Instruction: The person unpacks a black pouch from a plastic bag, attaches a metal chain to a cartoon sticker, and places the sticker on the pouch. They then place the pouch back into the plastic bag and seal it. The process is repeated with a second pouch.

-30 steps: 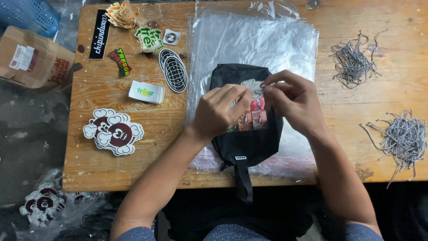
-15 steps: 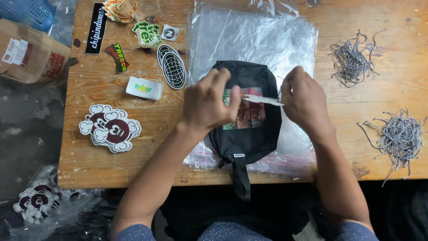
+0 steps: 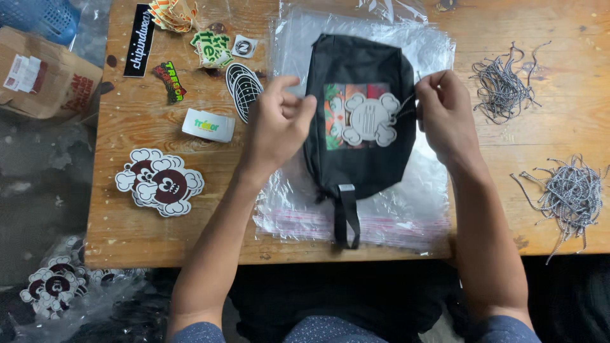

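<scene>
**Both hands at a black pouch on a stack of clear bags**

Head view, looking straight down on a wooden plank table (image 3: 159,235). Dead centre lies a black fabric zip pouch (image 3: 359,159) with a webbing loop hanging toward the near edge, resting on a stack of clear plastic bags (image 3: 419,209) spread across the boards. On the pouch's face sits a pale skull-shaped die-cut card (image 3: 370,119) with a colourful printed patch showing behind it.

The left hand (image 3: 276,127) is at the pouch's left edge, fingers curled in and bunched, thumb tip against the fabric; whether it pinches anything I cannot tell. The right hand (image 3: 445,114) is at the pouch's right edge, fingers closed in a narrow pinch on a thin speckled cord (image 3: 408,105) that runs to the card.

Out to the right, well apart from the pouch, lie two loose heaps of grey speckled cords, one farther back (image 3: 502,82) and one nearer (image 3: 569,190).

To the left, stickers are scattered over the wood: a stack of brown-and-white skull-shaped stickers (image 3: 160,183), a small white card with green lettering (image 3: 208,124), a black oval sticker with white lines (image 3: 244,89), a long black strip sticker (image 3: 139,39), and a green-and-white sticker (image 3: 212,48). Off the table's left edge sits a brown cardboard box (image 3: 44,79), and a blue plastic basket (image 3: 38,16) shows at the top corner.
</scene>
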